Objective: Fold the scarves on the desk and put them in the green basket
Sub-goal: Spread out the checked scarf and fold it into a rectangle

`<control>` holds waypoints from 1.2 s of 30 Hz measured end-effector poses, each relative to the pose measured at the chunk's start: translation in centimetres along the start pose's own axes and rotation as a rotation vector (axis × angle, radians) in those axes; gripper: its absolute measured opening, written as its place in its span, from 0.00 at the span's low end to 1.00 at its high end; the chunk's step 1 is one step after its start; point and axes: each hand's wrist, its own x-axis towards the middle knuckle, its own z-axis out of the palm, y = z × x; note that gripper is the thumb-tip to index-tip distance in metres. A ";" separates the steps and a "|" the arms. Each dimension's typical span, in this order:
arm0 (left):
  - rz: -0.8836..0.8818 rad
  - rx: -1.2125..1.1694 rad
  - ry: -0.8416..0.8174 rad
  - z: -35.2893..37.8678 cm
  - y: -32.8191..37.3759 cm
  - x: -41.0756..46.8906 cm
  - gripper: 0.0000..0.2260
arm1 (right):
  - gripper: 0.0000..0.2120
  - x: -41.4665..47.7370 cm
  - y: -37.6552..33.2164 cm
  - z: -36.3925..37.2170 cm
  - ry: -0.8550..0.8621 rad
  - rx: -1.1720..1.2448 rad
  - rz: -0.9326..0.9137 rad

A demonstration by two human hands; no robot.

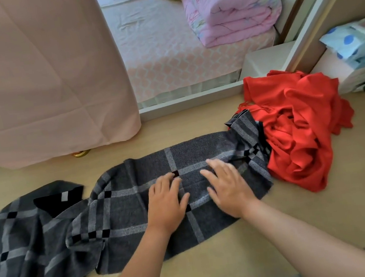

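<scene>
left hand (166, 199) and right hand (228, 186) flat on grey checked scarf (122, 217), fingers (216, 166) straight, apart; soft, limp cloth, probably best pinched at corners.

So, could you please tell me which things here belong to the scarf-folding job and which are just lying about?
For the job: grey checked scarf, spread on the desk under the flat left hand and right hand; red scarf, bunched at its right end.
Lying about: pink quilt on the bed; pink drape; blue-dotted folded cloths.
</scene>
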 end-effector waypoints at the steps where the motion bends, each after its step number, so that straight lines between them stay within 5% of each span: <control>1: 0.011 -0.002 -0.008 0.3 0.2 -0.9 0.26 | 0.27 -0.9 -0.6 0.6 -0.050 0.013 -0.015; 7: 0.180 0.016 -0.360 0.3 0.3 -3.3 0.43 | 0.36 -5.2 0.0 0.6 -0.333 -0.071 0.094; 11: 0.060 -0.007 -0.224 -0.6 -0.3 -4.8 0.32 | 0.31 -5.8 -1.0 -1.0 -0.255 -0.159 0.287; 15: -0.229 0.045 -0.238 -1.3 -3.1 -7.1 0.33 | 0.30 -3.8 -6.0 -0.3 -0.216 -0.067 0.081; 19: -0.179 -0.093 -0.376 -2.8 -6.1 -8.1 0.33 | 0.30 -2.0 -11.5 0.2 -0.337 0.081 -0.065; 22: -0.185 -0.269 -0.251 -5.2 -8.5 -8.2 0.25 | 0.26 -1.0 -13.3 0.1 -0.293 -0.088 0.036; 27: -0.267 -0.157 -0.017 -7.7 -16.0 -10.9 0.15 | 0.21 2.0 -18.2 -1.0 -0.197 -0.305 0.218; 32: -0.259 -0.067 -0.112 -8.9 -25.5 -15.3 0.18 | 0.18 5.6 -28.6 1.0 -0.161 -0.047 -0.044; 36: -0.209 -0.103 -0.257 -9.6 -30.6 -17.1 0.33 | 0.21 7.0 -36.0 2.5 -0.188 0.103 -0.139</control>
